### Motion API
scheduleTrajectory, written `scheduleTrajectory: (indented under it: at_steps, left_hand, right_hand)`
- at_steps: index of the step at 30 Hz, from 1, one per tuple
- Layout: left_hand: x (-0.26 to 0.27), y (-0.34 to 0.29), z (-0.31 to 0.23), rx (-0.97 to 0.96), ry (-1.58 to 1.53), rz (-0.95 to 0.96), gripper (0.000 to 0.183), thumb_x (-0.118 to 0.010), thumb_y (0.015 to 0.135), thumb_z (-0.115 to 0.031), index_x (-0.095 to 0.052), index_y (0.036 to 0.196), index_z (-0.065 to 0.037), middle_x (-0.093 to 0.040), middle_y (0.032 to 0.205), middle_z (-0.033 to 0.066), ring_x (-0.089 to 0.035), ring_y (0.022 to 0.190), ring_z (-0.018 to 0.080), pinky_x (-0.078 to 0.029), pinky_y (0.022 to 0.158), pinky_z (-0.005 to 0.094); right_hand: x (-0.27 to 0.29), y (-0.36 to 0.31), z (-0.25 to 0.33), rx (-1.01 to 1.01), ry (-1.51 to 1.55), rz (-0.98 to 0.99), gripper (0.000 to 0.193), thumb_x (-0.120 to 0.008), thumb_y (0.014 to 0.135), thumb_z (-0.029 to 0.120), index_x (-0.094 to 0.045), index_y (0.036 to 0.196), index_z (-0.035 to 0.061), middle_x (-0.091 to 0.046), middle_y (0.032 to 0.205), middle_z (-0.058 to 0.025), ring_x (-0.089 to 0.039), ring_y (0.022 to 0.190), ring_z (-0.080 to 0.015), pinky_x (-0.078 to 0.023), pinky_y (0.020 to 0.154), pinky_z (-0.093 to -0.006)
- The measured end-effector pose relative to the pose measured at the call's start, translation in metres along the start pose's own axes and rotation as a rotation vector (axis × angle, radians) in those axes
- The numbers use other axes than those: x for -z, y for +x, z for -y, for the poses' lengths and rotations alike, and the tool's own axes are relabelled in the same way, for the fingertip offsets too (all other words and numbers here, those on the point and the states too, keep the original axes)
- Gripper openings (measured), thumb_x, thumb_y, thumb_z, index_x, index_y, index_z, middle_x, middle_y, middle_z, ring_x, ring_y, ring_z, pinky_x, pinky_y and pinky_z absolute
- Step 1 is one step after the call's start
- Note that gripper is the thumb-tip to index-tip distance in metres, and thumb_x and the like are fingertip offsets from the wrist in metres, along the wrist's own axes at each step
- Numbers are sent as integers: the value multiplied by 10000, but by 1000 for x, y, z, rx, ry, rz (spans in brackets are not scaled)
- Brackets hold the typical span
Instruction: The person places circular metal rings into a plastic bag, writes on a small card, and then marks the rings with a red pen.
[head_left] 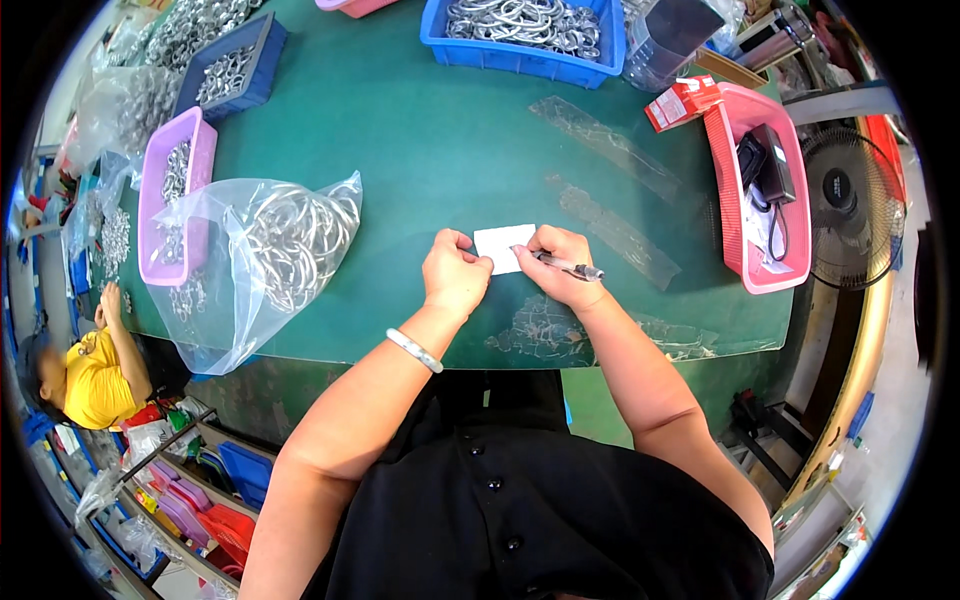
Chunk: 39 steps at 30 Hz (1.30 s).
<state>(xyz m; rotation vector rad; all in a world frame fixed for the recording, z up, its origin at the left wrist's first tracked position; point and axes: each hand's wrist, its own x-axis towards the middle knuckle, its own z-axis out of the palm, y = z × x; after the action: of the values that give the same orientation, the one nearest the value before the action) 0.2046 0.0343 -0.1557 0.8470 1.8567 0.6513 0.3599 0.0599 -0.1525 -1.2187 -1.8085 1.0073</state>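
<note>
A small white slip of paper (497, 243) lies at the near middle of the green table. My left hand (455, 275) is closed at its left edge, with the thumb and curled fingers steadying it. In my right hand (562, 262) is a pen (568, 265), gripped in a writing hold with its tip against the paper. To the left of my hands rests a clear plastic bag (290, 245) full of shiny metal rings. A pale bangle circles my left wrist.
Blue bins (522, 62) of metal rings stand at the back; a pink bin (150, 215) with small parts is left. At right are a pink basket (730, 190) with a black adapter, a red box (683, 103) and a fan (850, 195). Another person (100, 380) sits far left.
</note>
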Motion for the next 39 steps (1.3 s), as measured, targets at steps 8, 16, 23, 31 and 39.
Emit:
scheduleTrajectory:
  at_steps: [8, 16, 23, 31, 39]
  left_hand:
    - [1, -7, 2, 17, -24, 0, 317, -598, 665, 21, -429, 933, 31, -531, 666, 74, -549, 507, 143, -445, 414, 241]
    - [4, -8, -12, 95, -9, 14, 300, -618, 657, -23, -469, 916, 14, -566, 701, 88, -586, 582, 171, -483, 533, 282]
    - [4, -6, -8, 77, 14, 12, 299, -614, 661, -37, -472, 919, 18, -566, 702, 91, -586, 609, 181, -481, 544, 288]
    - [3, -6, -10, 32, -51, 38, 318, -611, 653, -30, -464, 930, 26, -548, 682, 84, -568, 569, 158, -468, 513, 277]
    - [43, -58, -19, -70, -330, 207, 211, -540, 761, 17, -474, 960, -3, -540, 689, 26, -525, 585, 102, -433, 521, 215]
  right_hand:
    - [0, -5, 1, 19, 1, 13, 221, -639, 679, 88, -438, 592, 61, -479, 523, -75, -472, 456, -196, -367, 416, -296]
    - [1, -4, -5, -30, 29, 14, 219, -660, 677, 87, -464, 586, 53, -460, 511, -47, -435, 452, -137, -340, 412, -263]
    - [3, -1, -2, -12, 26, 2, 213, -642, 711, 113, -467, 608, 48, -465, 525, -35, -428, 477, -106, -349, 433, -252]
    - [42, -3, 20, -172, 152, -149, 133, -647, 733, 106, -543, 772, 32, -527, 647, -52, -504, 596, -115, -420, 547, -253]
    - [179, -13, 25, -350, -107, -568, 216, -537, 710, 12, -590, 915, 55, -568, 793, -112, -552, 743, -234, -437, 687, -307]
